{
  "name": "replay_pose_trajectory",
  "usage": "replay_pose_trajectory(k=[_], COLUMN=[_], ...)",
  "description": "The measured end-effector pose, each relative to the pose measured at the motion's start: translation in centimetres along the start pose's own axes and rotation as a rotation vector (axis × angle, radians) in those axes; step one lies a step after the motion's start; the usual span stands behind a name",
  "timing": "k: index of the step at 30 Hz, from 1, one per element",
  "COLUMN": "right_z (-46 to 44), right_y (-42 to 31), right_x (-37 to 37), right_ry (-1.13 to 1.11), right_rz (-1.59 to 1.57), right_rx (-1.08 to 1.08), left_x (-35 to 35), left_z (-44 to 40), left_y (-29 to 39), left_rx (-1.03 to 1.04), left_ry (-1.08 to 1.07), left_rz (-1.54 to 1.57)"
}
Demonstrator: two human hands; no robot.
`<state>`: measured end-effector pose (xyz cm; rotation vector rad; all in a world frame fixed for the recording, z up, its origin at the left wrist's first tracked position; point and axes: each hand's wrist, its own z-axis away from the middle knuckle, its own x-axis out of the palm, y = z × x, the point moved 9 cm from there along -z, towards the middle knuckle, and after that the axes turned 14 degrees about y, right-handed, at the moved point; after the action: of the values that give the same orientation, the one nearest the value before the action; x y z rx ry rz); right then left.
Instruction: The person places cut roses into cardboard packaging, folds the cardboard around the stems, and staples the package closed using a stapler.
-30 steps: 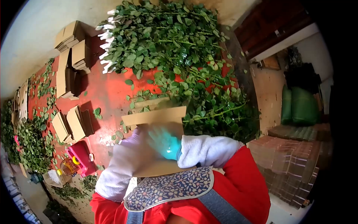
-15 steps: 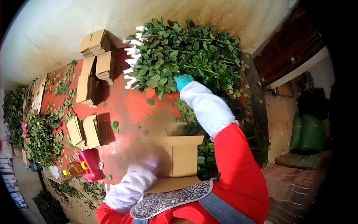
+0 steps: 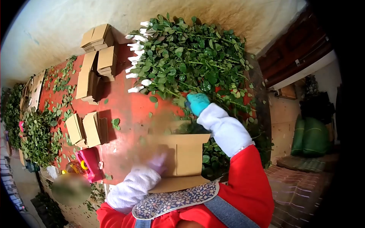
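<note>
Well, room on the red counter (image 3: 129, 108): a bare patch lies between the small cardboard stacks (image 3: 88, 74) on the left and the big heap of leafy stems (image 3: 194, 57).
Counter edges: the heap sits close to the back wall (image 3: 152, 11), and leaves reach over to the dark right edge.
Cardboard sheet (image 3: 189, 155): it lies opened out on the near side, with one flap by the flowered apron (image 3: 171, 203).
Right hand (image 3: 199, 103): it wears a teal glove and is at the near edge of the heap. The fingers are curled in by a stem, but I cannot tell if they grip it.
Left hand (image 3: 157, 163): it is over the left part of the cardboard sheet. It looks smeared, so I cannot tell if the fingers are open or closed.
Blurry spots: a smudge covers the counter just past the left hand. A round blur hides what is below the bottle (image 3: 75, 167).
Covered leaves: the right sleeve (image 3: 225, 131) hides some of the stems.
Round black border: it cuts off the corners of the view.
Bottle label: it is yellow and red, too small to read. A pink plastic thing (image 3: 89, 163) is just beside it.
</note>
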<state>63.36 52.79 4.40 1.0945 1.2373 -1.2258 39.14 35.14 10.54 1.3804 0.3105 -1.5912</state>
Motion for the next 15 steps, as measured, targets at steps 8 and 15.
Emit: replay_pose_trajectory(k=[8,15], right_z=[10.8,25.3], right_y=[2.6,-1.4], right_x=[-19.3,-18.2], right_ry=[0.666,0.455], right_rz=[-0.194,-0.263], right_rx=[-0.092,-0.226], left_x=[0.2,1.8], left_z=[0.1,-0.4], left_y=[-0.7,-2.5], left_rx=[0.052,0.402], left_ry=[0.008,0.356], left_rz=[0.016,0.245])
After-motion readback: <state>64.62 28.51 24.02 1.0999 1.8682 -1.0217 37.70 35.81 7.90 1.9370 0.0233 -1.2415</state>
